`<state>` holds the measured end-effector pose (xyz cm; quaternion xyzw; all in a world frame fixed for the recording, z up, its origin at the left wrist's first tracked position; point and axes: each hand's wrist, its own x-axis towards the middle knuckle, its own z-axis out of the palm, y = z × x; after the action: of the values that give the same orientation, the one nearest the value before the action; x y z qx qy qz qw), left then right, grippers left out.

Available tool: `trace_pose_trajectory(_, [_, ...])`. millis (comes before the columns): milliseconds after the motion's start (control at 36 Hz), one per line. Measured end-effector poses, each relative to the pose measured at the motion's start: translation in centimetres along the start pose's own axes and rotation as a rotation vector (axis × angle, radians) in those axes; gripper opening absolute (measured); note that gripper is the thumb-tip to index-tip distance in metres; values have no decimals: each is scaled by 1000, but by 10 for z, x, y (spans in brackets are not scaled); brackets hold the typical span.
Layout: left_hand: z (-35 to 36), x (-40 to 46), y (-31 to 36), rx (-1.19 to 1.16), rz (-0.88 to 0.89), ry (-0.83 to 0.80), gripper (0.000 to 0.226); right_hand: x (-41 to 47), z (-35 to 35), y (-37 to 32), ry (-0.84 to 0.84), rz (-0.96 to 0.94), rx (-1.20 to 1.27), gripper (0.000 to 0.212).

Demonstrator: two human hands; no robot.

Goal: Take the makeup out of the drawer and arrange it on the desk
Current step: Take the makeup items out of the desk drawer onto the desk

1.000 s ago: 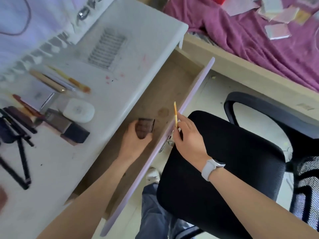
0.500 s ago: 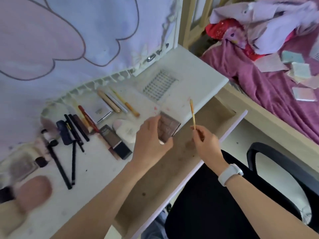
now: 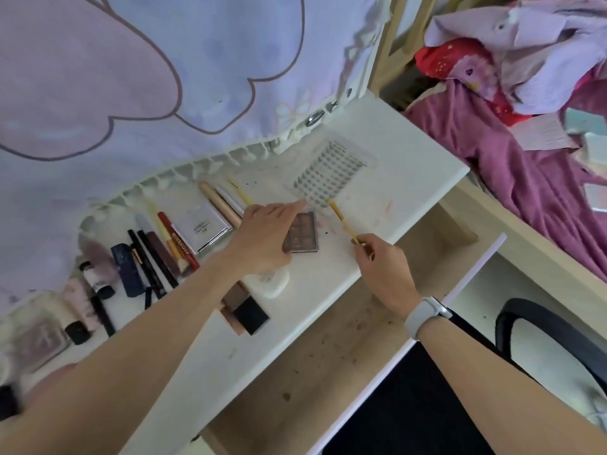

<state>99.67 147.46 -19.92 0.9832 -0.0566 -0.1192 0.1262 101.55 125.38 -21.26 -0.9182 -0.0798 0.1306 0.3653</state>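
Observation:
A brown eyeshadow palette (image 3: 303, 236) lies flat on the white desk (image 3: 404, 159). My left hand (image 3: 262, 238) covers its left side and holds it between forefinger and thumb. To the right, my right hand (image 3: 382, 270) pinches a thin yellow pencil (image 3: 340, 220), whose tip points up and left over the desk near a clear lash tray (image 3: 328, 172). Below the desk edge the drawer (image 3: 328, 362) stands open, and its stained wooden bottom shows no items.
Makeup lies in a row along the desk's back: a silver compact (image 3: 201, 229), tan and red pencils, black pens (image 3: 154, 261), small bottles (image 3: 95, 280). A white round case (image 3: 274, 285) and a dark box (image 3: 248, 311) sit under my left wrist. A black chair (image 3: 427, 405) stands before the drawer.
My left hand lifted the palette out of the drawer and brought it down flat onto the desk. My right hand carried the yellow pencil up from the drawer front to the desk edge.

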Motion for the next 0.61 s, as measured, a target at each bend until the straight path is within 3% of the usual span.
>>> trace_pose_trajectory(389, [19, 26, 13, -34, -146, 191, 81, 15, 3, 1, 53, -41, -68, 19])
trace_pose_trajectory(611, [17, 37, 8, -50, -243, 233, 91, 13, -5, 9, 78, -82, -193, 21])
